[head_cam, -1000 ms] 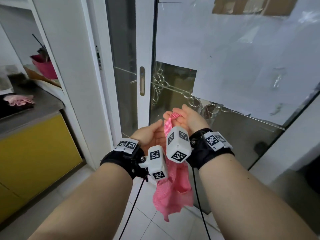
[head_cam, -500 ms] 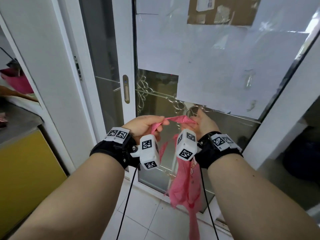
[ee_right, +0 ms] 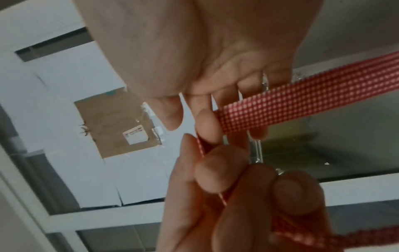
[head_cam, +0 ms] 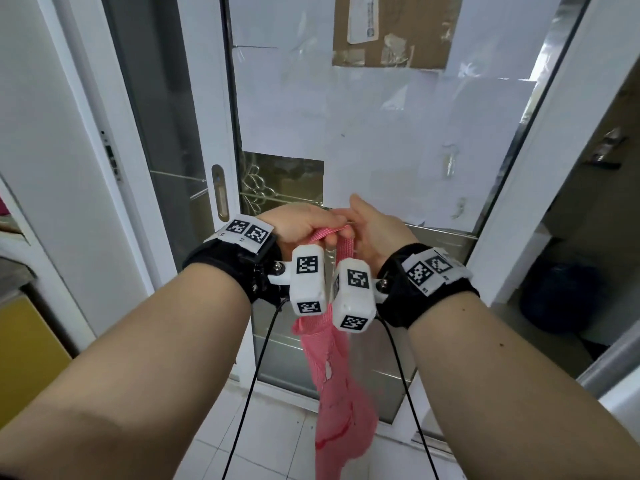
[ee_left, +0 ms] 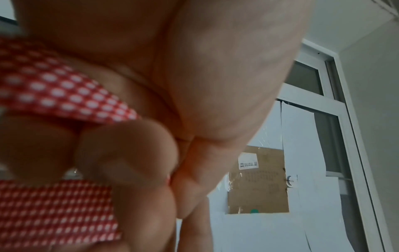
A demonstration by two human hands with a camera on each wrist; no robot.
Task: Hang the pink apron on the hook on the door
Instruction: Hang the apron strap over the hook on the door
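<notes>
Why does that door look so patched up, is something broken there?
The glass door is covered with white paper sheets and a taped brown cardboard piece, an untidy patchwork. No break shows. The pink checked apron hangs bunched from both hands, not yet hung.

Head view bright, edges warped; wrist views dim, blurred.

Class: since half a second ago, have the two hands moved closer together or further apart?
Yes, closer together. The left hand and right hand now meet on the apron strap, below the door paper's lower edge.
</notes>
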